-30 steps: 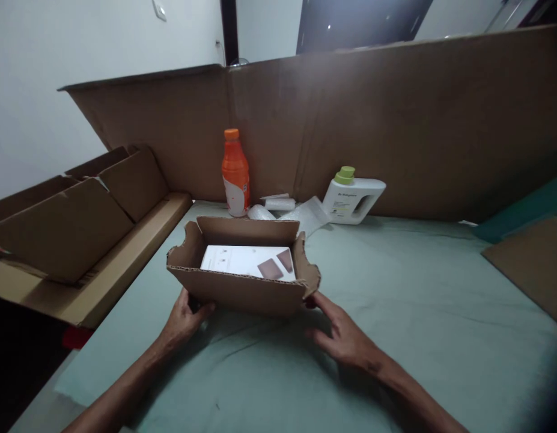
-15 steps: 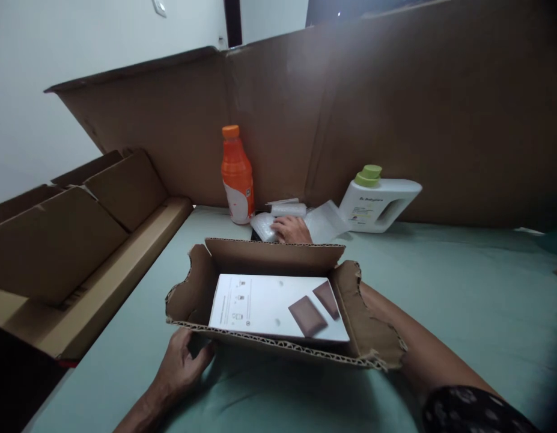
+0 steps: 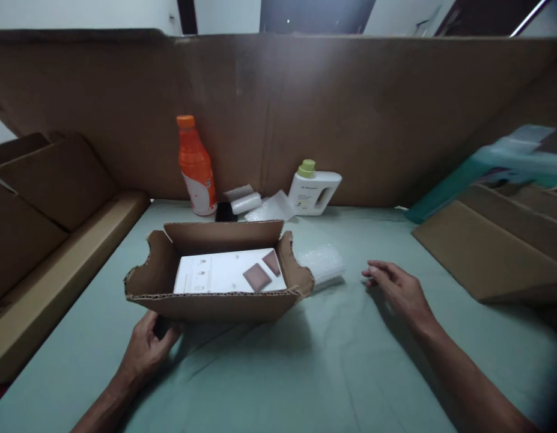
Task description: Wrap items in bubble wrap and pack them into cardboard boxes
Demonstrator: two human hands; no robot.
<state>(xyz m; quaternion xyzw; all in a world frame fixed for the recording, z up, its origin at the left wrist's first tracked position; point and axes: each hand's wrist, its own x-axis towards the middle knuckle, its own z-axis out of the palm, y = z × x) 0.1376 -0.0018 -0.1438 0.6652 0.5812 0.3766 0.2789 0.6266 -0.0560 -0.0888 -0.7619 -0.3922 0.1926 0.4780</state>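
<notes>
On green cloth — left hand (image 3: 147,349) gripping cardboard box (image 3: 215,300)

The near wall of the cardboard tray (image 3: 206,304) hides the lower edge of the white box (image 3: 228,272) inside it and the fingertips of the left hand (image 3: 147,352). The tray's right wall covers part of a bubble wrap roll (image 3: 323,264). A teal object (image 3: 499,171) at right is motion-blurred. The detergent bottle (image 3: 313,191) label is too small to read.
</notes>
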